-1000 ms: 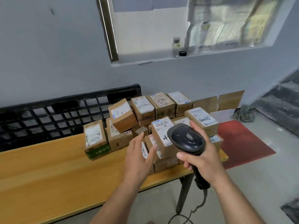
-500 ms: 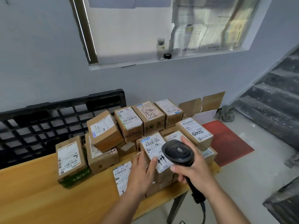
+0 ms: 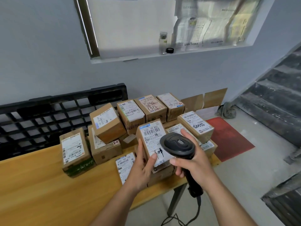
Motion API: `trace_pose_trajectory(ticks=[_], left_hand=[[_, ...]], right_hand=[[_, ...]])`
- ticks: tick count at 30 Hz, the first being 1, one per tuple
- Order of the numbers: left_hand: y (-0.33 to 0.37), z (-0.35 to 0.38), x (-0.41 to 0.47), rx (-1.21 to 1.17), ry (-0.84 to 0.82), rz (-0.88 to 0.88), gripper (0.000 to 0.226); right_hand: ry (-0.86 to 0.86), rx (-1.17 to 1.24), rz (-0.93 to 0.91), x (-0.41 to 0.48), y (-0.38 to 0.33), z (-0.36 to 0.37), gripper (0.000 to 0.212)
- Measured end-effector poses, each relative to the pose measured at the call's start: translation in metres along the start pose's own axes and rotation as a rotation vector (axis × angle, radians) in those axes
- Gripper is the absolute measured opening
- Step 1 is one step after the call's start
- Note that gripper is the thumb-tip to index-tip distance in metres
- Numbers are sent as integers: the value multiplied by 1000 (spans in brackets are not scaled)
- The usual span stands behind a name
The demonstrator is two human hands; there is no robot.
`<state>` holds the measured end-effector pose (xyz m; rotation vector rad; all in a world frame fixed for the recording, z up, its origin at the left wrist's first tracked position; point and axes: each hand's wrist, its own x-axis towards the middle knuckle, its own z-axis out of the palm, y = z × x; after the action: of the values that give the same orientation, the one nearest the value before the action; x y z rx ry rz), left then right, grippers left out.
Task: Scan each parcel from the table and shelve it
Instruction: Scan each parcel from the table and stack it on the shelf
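Observation:
Several small cardboard parcels with white labels are piled on the right end of a wooden table [image 3: 40,185]. My left hand [image 3: 143,167] grips one parcel [image 3: 150,136] labelled "530 05 A56", thumb on its label, tilting it up toward me. My right hand [image 3: 193,162] holds a black corded barcode scanner [image 3: 177,146] by its handle, its head just over the lower right of that parcel's label. A flat parcel [image 3: 124,165] labelled "530 05 170" lies just left of my left hand. No shelf is in view.
A black plastic pallet [image 3: 48,115] leans against the wall behind the table. A window ledge holds a glass jar [image 3: 162,43]. A red mat [image 3: 228,136] lies on the floor to the right, and concrete stairs [image 3: 273,101] rise beyond it.
My left hand went from reaching into the pile to gripping the "530 05 A56" parcel and tilting it up. The scanner moved in over its label.

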<state>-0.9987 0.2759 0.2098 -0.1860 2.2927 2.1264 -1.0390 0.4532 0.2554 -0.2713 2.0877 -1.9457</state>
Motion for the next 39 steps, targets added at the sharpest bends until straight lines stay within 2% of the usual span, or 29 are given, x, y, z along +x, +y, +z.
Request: trace_pose_trajectory(ticks=[3,8,13,26,39], left_hand=[[8,-13,-9,-35,33,17,95],[19,-40,-23,46,199,57,123],[22,-64,-39,165,340,55,133],[27,-68,-78,232,433,111,138],[33,-57,-91,207,431,143,135]], right_hand=[[-32,15,-32,-4,-7,2,96],[-112,63,-119,-20,-25,13,96],[-212,94,-242,-49,-54,24,93],[-327,113,-255,-88,-65,23,93],[-317,127,-249,-114,-62,10,96]])
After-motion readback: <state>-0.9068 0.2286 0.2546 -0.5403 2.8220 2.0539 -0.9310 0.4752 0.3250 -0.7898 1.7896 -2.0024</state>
